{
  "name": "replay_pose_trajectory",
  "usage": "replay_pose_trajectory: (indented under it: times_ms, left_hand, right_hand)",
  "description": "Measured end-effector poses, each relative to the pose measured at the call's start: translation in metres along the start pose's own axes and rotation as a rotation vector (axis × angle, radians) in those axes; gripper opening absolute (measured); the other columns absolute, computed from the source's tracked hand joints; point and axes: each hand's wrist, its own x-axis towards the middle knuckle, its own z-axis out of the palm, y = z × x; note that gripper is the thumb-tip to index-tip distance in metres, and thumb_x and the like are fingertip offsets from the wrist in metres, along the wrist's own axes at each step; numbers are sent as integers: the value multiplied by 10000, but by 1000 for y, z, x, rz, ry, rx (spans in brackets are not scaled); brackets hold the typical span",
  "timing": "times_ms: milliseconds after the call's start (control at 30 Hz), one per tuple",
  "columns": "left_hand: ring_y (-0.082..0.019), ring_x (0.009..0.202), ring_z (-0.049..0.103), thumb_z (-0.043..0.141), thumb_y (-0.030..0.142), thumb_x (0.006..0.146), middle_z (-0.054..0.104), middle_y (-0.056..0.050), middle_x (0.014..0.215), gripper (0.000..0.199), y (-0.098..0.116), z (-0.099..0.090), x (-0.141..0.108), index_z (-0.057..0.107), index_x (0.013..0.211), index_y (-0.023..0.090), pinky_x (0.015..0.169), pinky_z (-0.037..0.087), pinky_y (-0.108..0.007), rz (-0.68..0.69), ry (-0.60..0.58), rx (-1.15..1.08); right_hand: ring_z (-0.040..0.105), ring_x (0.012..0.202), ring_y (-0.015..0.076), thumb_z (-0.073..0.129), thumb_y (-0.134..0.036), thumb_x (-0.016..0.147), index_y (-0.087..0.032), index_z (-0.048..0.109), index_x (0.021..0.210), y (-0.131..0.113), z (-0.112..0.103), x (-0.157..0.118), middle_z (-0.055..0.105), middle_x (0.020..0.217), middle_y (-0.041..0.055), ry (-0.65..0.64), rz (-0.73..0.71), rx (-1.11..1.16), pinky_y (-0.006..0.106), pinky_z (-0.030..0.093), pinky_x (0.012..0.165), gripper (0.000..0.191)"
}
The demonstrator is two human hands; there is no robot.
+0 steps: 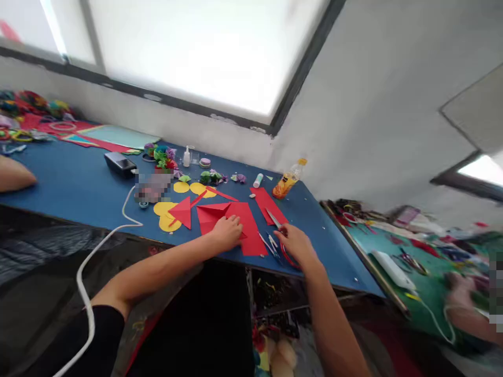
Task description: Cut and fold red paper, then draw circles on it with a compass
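Note:
On the blue table, my left hand [227,233] rests at the folded red paper [212,213], its fingers curled down on the sheet. Some of those fingertips are hidden. A larger flat red sheet [251,235] lies beside and partly beneath it. My right hand [296,243] is closed round the scissors [274,218], whose blades point away to the upper left over a red paper strip [268,204]. Just left of that hand lie pliers [272,246] with pale tips. A red paper triangle [183,212] and several yellow paper circles [168,222] are to the left.
Toward the wall stand an orange drink bottle [290,179], a glue stick [258,180] and a small white dropper bottle [186,156]. A black device [120,164] and a white cable [84,262] are at left. Other people's arms [13,173] show at both sides.

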Motion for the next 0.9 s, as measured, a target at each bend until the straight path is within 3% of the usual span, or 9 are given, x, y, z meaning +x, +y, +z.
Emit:
replay_pose_trajectory:
  times_ms: [100,200,300,533,700,900]
  left_hand:
    - [-210,987,590,552,331,907,564,-90,1164,322,0,-4,14,535,1172,149,827,514,-410,23,-89,33]
    - [-204,970,596,552,327,908,570,-89,1150,316,1,-7,24,538,1167,146,815,519,-401,38,-147,75]
    - [-205,977,593,551,325,908,569,-87,1155,312,8,-6,27,539,1167,150,823,516,-407,58,-171,116]
    - [-217,996,588,563,319,902,567,-92,1161,318,28,-7,23,538,1168,147,832,511,-420,24,-166,164]
    - [-213,991,589,559,320,904,566,-90,1162,316,17,-13,27,536,1171,151,826,515,-413,-65,-193,142]
    - [-207,980,593,554,324,907,566,-88,1158,316,5,-16,29,536,1171,150,821,517,-405,-45,-270,96]
  right_hand:
    - [619,966,254,529,-373,897,-92,620,971,25,9,-13,646,1009,162,-18,91,22,347,476,791,304]
    - [603,979,219,549,-370,894,-119,595,1060,39,19,-21,616,1089,111,-22,121,54,394,495,830,304]
    - [595,989,199,549,-342,901,-161,560,1140,42,27,-21,585,1152,75,-6,127,96,415,508,840,300]
    - [585,1016,216,542,-351,900,-145,546,1148,43,46,-20,583,1156,92,128,182,272,426,489,864,323]
    - [541,1119,283,475,-351,882,-79,473,1161,47,56,-24,556,1196,207,289,240,435,393,438,906,389]
    - [575,1046,317,480,-412,804,-117,473,1089,52,61,-21,586,1142,212,370,265,576,418,442,848,410]
